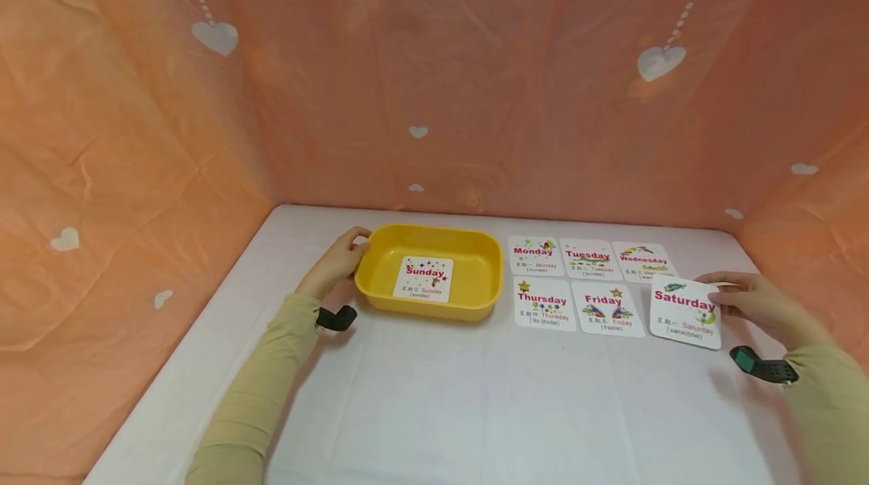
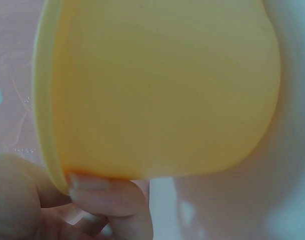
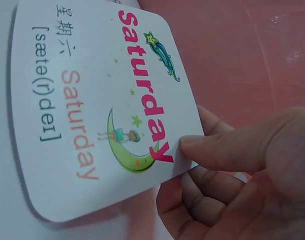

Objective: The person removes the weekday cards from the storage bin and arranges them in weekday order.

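Observation:
At its left end, a yellow plastic basin (image 1: 468,311) is gripped by my left hand (image 1: 339,262). In the left wrist view the thumb presses the basin's outer wall (image 2: 162,100) just under the rim, with the fingers behind. A square "Sunday" card (image 1: 424,279) lies face up inside the basin. Over on the right, my right hand (image 1: 760,304) pinches the "Saturday" card (image 1: 682,311) by its right edge, thumb on the printed face and fingers curled behind. The card is tilted, its lower edge close over the white table, and overlaps the bottom of the "Wednesday" card (image 1: 643,257).
Right of the basin, "Monday" (image 1: 535,256) and "Tuesday" (image 1: 591,259) cards lie in the back row beside Wednesday. "Thursday" (image 1: 545,302) and "Friday" (image 1: 607,308) cards form the front row. Orange cloth (image 1: 434,93) with white hearts surrounds the white-covered table (image 1: 489,394).

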### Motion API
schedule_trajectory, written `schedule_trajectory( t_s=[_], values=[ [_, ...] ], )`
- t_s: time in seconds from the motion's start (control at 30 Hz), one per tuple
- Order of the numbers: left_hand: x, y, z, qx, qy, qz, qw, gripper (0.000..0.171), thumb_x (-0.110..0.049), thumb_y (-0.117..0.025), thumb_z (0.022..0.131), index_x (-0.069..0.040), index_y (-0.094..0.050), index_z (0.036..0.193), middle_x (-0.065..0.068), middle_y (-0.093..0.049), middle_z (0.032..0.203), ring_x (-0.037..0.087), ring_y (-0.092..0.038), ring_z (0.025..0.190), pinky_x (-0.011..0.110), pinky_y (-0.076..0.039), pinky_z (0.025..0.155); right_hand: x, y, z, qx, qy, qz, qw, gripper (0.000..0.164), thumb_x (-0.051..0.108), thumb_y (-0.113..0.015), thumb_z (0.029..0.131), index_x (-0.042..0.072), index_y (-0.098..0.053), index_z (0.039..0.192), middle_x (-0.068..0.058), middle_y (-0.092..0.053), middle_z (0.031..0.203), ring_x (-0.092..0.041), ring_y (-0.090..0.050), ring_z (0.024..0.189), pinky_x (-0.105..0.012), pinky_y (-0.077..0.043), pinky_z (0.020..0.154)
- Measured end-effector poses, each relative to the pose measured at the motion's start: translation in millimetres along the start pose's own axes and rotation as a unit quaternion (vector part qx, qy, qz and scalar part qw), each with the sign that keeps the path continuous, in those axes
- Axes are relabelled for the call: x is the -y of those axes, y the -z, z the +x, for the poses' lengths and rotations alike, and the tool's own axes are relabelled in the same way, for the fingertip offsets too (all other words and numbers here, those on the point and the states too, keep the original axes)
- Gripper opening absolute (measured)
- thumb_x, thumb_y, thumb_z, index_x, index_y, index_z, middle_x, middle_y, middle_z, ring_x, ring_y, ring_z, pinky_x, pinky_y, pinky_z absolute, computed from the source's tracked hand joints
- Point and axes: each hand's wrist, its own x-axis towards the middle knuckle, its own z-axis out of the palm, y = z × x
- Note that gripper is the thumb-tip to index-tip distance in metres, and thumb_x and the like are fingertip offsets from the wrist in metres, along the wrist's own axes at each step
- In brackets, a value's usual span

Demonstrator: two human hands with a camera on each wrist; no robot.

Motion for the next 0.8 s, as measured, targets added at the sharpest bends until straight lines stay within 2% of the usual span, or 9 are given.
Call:
schedule_trajectory(
  t_s=[0.1,0.17,0.37,0.53,0.63,0.8],
  values=[
    [0.9,0.2,-0.4,0.002,-0.001,-0.001,1.0000,0.035,-0.019,-0.036,0.105,-0.007,-0.037,0.139,0.021,-0.054,0.103,0.019,-0.055,0.068,0.027,-0.050,0.057,-2.1,-0.8,1.3,0.000,0.008,-0.026,1.000,0.030,0.007,-0.059,0.094,-0.010,-0.057,0.120,-0.007,-0.062,0.104,-0.007,-0.056,0.080,-0.026,-0.050,0.070],
    [1.2,0.2,-0.1,0.001,-0.003,0.000,1.0000,0.035,-0.019,-0.036,0.105,-0.007,-0.037,0.138,0.020,-0.054,0.102,0.019,-0.054,0.067,0.027,-0.049,0.056,-2.7,-1.2,1.9,-0.002,0.017,-0.048,0.999,0.036,0.006,-0.058,0.094,-0.016,-0.051,0.122,-0.009,-0.062,0.105,-0.006,-0.056,0.080,-0.025,-0.049,0.069],
    [-0.4,0.8,0.3,0.002,0.002,-0.003,1.0000,0.035,-0.020,-0.037,0.105,-0.007,-0.037,0.138,0.021,-0.055,0.103,0.019,-0.055,0.068,0.027,-0.049,0.057,-1.8,-5.9,3.4,-0.012,0.014,-0.088,0.996,0.042,0.006,-0.059,0.092,-0.017,-0.046,0.125,-0.013,-0.061,0.104,-0.007,-0.055,0.079,-0.025,-0.049,0.068],
    [-2.0,1.0,1.1,-0.002,-0.005,0.004,1.0000,0.035,-0.020,-0.037,0.105,-0.007,-0.037,0.138,0.022,-0.055,0.105,0.021,-0.056,0.072,0.027,-0.050,0.059,-0.9,-10.2,5.8,-0.020,0.006,-0.119,0.993,0.048,0.008,-0.062,0.090,-0.015,-0.045,0.129,-0.020,-0.059,0.106,-0.018,-0.053,0.084,-0.027,-0.046,0.066],
    [-0.9,0.5,1.1,-0.002,-0.002,0.010,0.9999,0.036,-0.020,-0.037,0.105,-0.007,-0.037,0.139,0.021,-0.055,0.106,0.021,-0.056,0.073,0.027,-0.050,0.060,-1.4,-11.9,6.7,-0.025,0.006,-0.145,0.989,0.049,0.010,-0.064,0.089,-0.013,-0.047,0.129,-0.026,-0.056,0.113,-0.026,-0.051,0.091,-0.028,-0.043,0.069],
    [0.5,-0.2,1.1,-0.003,-0.002,0.014,0.9999,0.036,-0.020,-0.037,0.105,-0.007,-0.037,0.138,0.022,-0.055,0.108,0.021,-0.056,0.074,0.027,-0.050,0.061,-3.5,-15.4,8.3,-0.050,0.006,-0.151,0.987,0.054,0.014,-0.069,0.086,-0.014,-0.048,0.127,-0.033,-0.052,0.116,-0.033,-0.051,0.095,-0.030,-0.044,0.069]
  ],
)
